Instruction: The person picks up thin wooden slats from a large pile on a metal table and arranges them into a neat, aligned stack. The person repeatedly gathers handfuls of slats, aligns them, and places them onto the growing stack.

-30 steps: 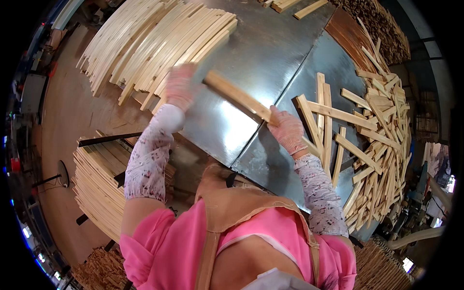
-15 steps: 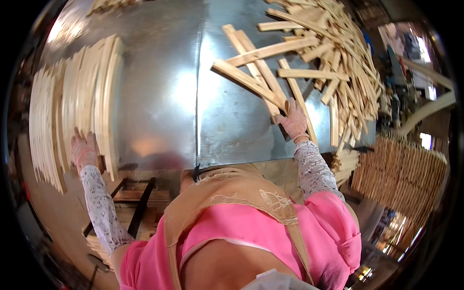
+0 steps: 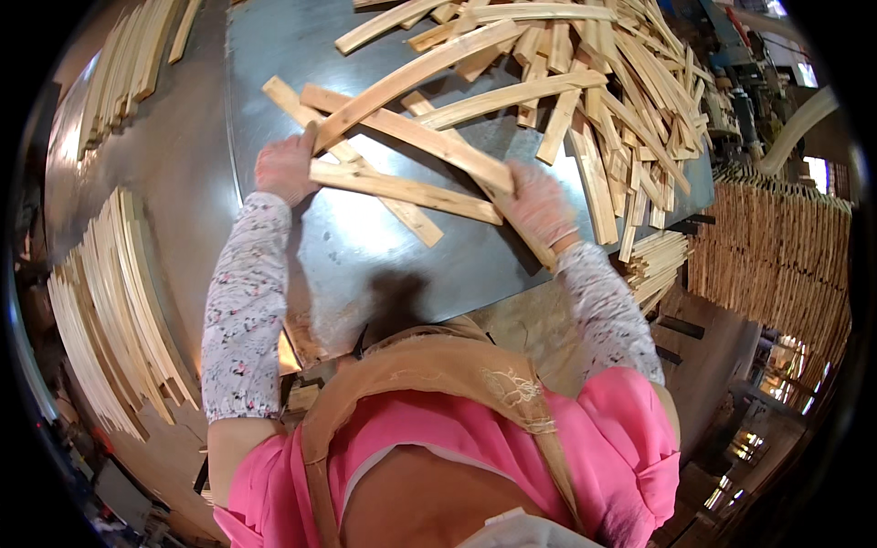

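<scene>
Both my hands wear pale gloves over a metal-topped table. My left hand (image 3: 287, 167) is closed at the near-left ends of two wooden strips. One long strip (image 3: 416, 78) slants up toward the far pile; a shorter strip (image 3: 406, 192) points right. My right hand (image 3: 541, 203) is closed on the right end of another wooden strip (image 3: 406, 132), which crosses beneath the long one. Under these, a loose strip (image 3: 402, 215) lies slantwise on the metal top. My right fingertips are partly hidden by the strip ends.
A jumbled pile of wooden strips (image 3: 630, 119) covers the table's far right. Aligned rows of strips lie at left, one near (image 3: 119, 301) and one far (image 3: 128, 68). A tall stack of strips (image 3: 767, 247) stands beyond the right edge, beside a smaller bundle (image 3: 656, 265).
My left hand has left the aligned row and come right to the loose strips. My right hand now holds a strip's end. The view has turned, so the rows appear farther left.
</scene>
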